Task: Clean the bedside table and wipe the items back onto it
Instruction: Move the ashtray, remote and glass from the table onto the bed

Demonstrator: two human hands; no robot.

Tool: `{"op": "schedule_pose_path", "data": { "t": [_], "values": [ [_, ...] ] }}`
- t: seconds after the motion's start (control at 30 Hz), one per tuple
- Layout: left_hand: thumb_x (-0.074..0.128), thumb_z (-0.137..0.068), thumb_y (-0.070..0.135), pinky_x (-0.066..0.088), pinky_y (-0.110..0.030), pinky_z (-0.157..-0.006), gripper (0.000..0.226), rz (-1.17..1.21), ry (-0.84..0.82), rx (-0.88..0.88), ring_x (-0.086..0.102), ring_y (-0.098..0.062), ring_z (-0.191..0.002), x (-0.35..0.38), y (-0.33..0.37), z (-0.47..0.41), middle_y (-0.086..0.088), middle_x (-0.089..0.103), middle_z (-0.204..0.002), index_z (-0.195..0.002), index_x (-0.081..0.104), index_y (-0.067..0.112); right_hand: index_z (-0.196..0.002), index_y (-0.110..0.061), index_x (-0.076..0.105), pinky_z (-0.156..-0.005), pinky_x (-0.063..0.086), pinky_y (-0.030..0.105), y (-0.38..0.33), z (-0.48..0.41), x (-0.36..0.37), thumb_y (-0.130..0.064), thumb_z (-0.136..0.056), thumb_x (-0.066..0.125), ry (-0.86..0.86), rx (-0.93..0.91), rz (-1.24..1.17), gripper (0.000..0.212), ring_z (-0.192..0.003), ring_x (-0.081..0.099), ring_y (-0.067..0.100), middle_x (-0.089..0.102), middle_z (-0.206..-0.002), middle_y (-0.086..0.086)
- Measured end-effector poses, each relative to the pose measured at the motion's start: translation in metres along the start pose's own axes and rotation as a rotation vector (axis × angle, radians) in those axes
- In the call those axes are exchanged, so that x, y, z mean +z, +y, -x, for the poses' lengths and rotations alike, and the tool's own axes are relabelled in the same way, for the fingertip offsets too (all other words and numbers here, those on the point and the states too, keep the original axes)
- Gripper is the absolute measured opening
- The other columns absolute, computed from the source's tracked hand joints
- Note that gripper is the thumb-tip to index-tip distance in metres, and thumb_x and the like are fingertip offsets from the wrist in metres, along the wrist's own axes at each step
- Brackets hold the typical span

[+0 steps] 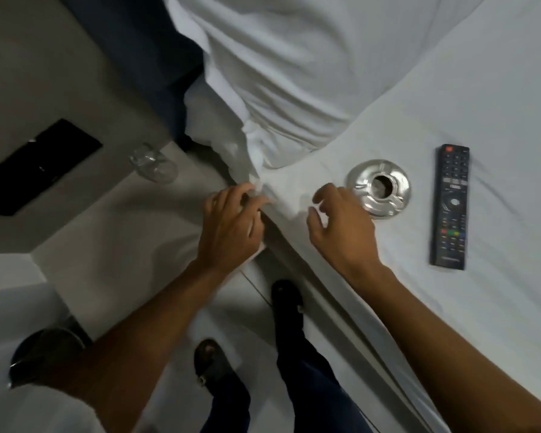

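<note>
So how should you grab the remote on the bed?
Take the remote by its two long edges, about the middle, coming down from above. It lies flat, buttons up, on the sheet, so only its sides offer a hold. The right hand is nearer; the ashtray beside it probably leaves enough room.

Lying on the bed are one remote (451,207), one ashtray (378,188) and one pillow (297,67). One glass (153,163) is sitting far left on one table (100,220). Two hands, left (231,228) and right (341,228), are reaching in.
</note>
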State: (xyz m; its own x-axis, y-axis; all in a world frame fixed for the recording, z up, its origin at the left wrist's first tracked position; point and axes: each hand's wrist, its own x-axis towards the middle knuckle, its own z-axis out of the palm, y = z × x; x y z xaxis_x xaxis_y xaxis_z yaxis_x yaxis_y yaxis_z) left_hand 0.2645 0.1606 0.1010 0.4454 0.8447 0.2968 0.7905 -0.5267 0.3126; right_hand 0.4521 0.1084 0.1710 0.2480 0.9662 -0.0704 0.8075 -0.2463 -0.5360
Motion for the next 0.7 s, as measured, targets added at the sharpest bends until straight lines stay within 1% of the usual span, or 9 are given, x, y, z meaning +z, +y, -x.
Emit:
{"op": "schedule_pose_path", "data": {
  "t": [0.1, 0.17, 0.23, 0.33, 0.37, 0.47, 0.53, 0.63, 0.7],
  "values": [
    [0.065, -0.079, 0.013, 0.039, -0.042, -0.093, 0.034, -0.129, -0.061, -0.076, 0.06, -0.027, -0.111, -0.022, -0.053, 0.008, -0.006, 0.064, -0.125, -0.111, 0.067, 0.024, -0.095, -0.017, 0.053, -0.063, 0.049, 0.04, -0.04, -0.018, 0.035, -0.019, -0.084, 0.052, -0.131, -0.149, -0.036, 0.012, -0.082, 0.054, 0.025, 0.059, -0.09, 0.005],
    [0.063, -0.082, 0.017, 0.04, -0.046, -0.097, 0.04, -0.22, -0.175, -0.192, 0.057, -0.03, -0.12, -0.034, -0.091, 0.002, -0.009, 0.059, -0.136, -0.122, 0.063, 0.023, -0.1, -0.016, 0.055, -0.066, 0.051, 0.039, -0.063, -0.033, 0.062, -0.016, -0.083, 0.053, -0.282, -0.231, -0.073, 0.017, -0.081, 0.056, 0.025, 0.061, -0.093, 0.005],
    [0.063, -0.085, 0.022, 0.037, -0.048, -0.105, 0.055, -0.199, -0.243, -0.45, 0.044, -0.032, -0.134, -0.037, -0.129, -0.013, -0.011, 0.045, -0.149, -0.138, 0.051, 0.022, -0.102, -0.016, 0.058, -0.07, 0.052, 0.039, -0.083, -0.052, 0.088, -0.013, -0.081, 0.054, -0.443, -0.259, -0.114, 0.022, -0.081, 0.06, 0.027, 0.065, -0.093, 0.007],
    [0.07, -0.083, 0.023, 0.035, -0.049, -0.111, 0.079, -0.001, -0.176, -0.895, 0.033, -0.034, -0.142, -0.03, -0.171, -0.046, -0.014, 0.03, -0.157, -0.15, 0.03, 0.019, -0.093, -0.018, 0.061, -0.073, 0.054, 0.035, -0.095, -0.074, 0.111, -0.015, -0.081, 0.056, -0.602, -0.184, -0.122, 0.013, -0.08, 0.064, 0.025, 0.071, -0.087, 0.005],
    [0.071, -0.083, 0.024, 0.035, -0.049, -0.111, 0.083, 0.004, -0.193, -0.933, 0.031, -0.034, -0.143, -0.026, -0.183, -0.055, -0.012, 0.026, -0.159, -0.152, 0.026, 0.021, -0.09, -0.02, 0.061, -0.071, 0.053, 0.032, -0.095, -0.077, 0.116, -0.016, -0.081, 0.057, -0.615, -0.165, -0.13, 0.011, -0.079, 0.065, 0.023, 0.071, -0.085, 0.003],
    [0.07, -0.085, 0.031, 0.037, -0.049, -0.11, 0.08, -0.093, -0.38, -0.858, 0.03, -0.035, -0.144, -0.012, -0.215, -0.073, -0.009, 0.021, -0.162, -0.152, 0.026, 0.028, -0.085, -0.025, 0.06, -0.063, 0.049, 0.024, -0.091, -0.076, 0.124, -0.018, -0.079, 0.055, -0.588, -0.146, -0.168, 0.01, -0.067, 0.062, 0.014, 0.07, -0.077, -0.003],
    [0.071, -0.084, 0.028, 0.044, -0.045, -0.104, 0.066, -0.087, -0.439, -0.823, 0.044, -0.037, -0.135, -0.003, -0.228, -0.076, -0.013, 0.038, -0.153, -0.143, 0.042, 0.024, -0.08, -0.03, 0.058, -0.056, 0.043, 0.015, -0.086, -0.068, 0.125, -0.018, -0.077, 0.054, -0.592, -0.115, -0.209, 0.012, -0.06, 0.056, 0.0, 0.064, -0.068, -0.011],
    [0.073, -0.08, 0.019, 0.05, -0.033, -0.091, 0.046, 0.04, -0.323, -0.839, 0.061, -0.037, -0.115, -0.001, -0.227, -0.065, -0.017, 0.062, -0.128, -0.123, 0.058, 0.016, -0.078, -0.031, 0.057, -0.058, 0.042, 0.017, -0.076, -0.054, 0.125, -0.014, -0.078, 0.055, -0.613, -0.055, -0.236, 0.017, -0.06, 0.057, 0.004, 0.06, -0.067, -0.013],
    [0.08, -0.075, 0.02, 0.053, -0.039, -0.094, 0.05, 0.163, -0.276, -0.89, 0.063, -0.036, -0.11, -0.008, -0.21, -0.045, -0.018, 0.066, -0.121, -0.12, 0.061, 0.013, -0.081, -0.027, 0.059, -0.063, 0.047, 0.022, -0.07, -0.043, 0.124, -0.013, -0.079, 0.056, -0.62, 0.001, -0.259, 0.015, -0.065, 0.06, 0.013, 0.062, -0.071, -0.009]
  ]
}}
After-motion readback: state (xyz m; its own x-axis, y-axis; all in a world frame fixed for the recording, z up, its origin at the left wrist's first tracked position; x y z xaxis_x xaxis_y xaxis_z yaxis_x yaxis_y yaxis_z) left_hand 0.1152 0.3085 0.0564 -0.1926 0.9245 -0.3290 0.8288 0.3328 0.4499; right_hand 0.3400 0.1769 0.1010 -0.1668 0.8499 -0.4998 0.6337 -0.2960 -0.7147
